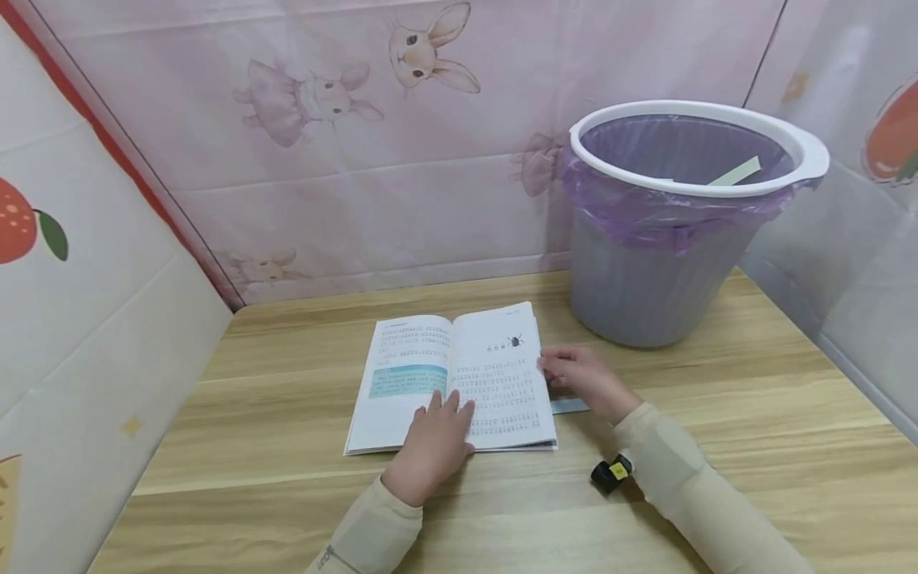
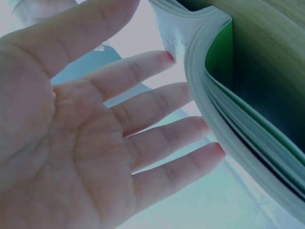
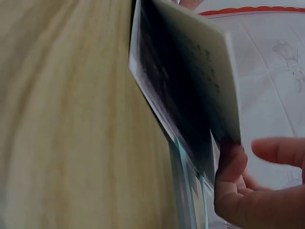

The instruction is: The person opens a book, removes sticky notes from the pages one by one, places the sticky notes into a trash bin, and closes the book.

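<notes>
An open book (image 1: pixel 495 391) lies on the wooden table, its right page printed with text and a small spider picture. My left hand (image 1: pixel 433 438) rests on the pages near the spine, fingers straight and spread; in the left wrist view the fingertips meet the curved page block. At the book's right edge, my right hand (image 1: pixel 584 379) holds up some pages (image 3: pixel 214 71). In the right wrist view its curled fingers are under their corner, with the thumb close to the page edge. A pale blue strip (image 1: pixel 570 406) sticks out from beneath the book, partly hidden.
A grey bin (image 1: pixel 638 279) with a purple liner and white rim stands at the back right, a pale green strip (image 1: pixel 739 171) leaning inside. A small black device (image 1: pixel 611 474) with a yellow label is beside the right sleeve. Printed walls border the table (image 1: pixel 287 383).
</notes>
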A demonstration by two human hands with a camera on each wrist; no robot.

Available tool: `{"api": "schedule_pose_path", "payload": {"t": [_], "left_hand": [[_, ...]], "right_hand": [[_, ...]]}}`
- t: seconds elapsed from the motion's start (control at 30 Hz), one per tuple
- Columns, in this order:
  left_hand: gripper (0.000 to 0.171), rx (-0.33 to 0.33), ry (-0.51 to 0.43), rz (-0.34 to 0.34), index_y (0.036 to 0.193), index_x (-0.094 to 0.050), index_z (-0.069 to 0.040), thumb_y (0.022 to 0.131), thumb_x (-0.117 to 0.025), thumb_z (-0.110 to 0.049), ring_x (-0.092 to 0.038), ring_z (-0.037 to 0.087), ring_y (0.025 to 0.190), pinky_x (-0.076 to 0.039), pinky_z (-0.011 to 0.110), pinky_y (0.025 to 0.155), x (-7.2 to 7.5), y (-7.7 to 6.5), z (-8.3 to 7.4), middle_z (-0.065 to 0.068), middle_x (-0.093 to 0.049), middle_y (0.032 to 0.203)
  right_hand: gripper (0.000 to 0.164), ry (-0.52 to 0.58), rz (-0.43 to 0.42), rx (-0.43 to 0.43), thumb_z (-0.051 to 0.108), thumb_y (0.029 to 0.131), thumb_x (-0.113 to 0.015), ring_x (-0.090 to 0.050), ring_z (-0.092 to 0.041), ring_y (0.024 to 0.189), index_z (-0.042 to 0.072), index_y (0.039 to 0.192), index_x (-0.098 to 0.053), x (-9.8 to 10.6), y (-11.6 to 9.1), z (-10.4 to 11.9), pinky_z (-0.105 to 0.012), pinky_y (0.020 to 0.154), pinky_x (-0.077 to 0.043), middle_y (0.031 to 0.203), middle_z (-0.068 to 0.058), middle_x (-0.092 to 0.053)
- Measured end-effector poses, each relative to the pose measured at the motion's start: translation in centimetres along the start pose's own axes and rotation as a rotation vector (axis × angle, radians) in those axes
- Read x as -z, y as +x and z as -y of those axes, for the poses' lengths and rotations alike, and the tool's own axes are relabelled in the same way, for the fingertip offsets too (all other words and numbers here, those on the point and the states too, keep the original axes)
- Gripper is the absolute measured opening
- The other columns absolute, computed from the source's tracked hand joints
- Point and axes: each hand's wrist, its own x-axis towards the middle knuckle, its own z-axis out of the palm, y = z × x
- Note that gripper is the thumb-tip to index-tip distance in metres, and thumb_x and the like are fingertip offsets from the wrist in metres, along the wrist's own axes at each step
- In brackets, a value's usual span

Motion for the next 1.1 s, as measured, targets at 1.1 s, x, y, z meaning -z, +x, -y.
{"api": "schedule_pose_path", "payload": {"t": [1.1], "left_hand": [[0.042, -0.064, 0.253, -0.253, 0.128, -0.049, -0.003, 0.09, -0.061, -0.018, -0.049, 0.031, 0.113, -0.04, 0.049, 0.1, -3.6, -3.1, -7.4, 0.017, -0.053, 0.115]], "right_hand": [[0.069, -0.323, 0.364, 0.079, 0.054, 0.1, -0.033, -0.027, -0.032, 0.14, 0.003, 0.147, -0.037, -1.0, -2.6, 1.3, -0.053, 0.113, -0.022, 0.15, -0.015, -0.037]]}}
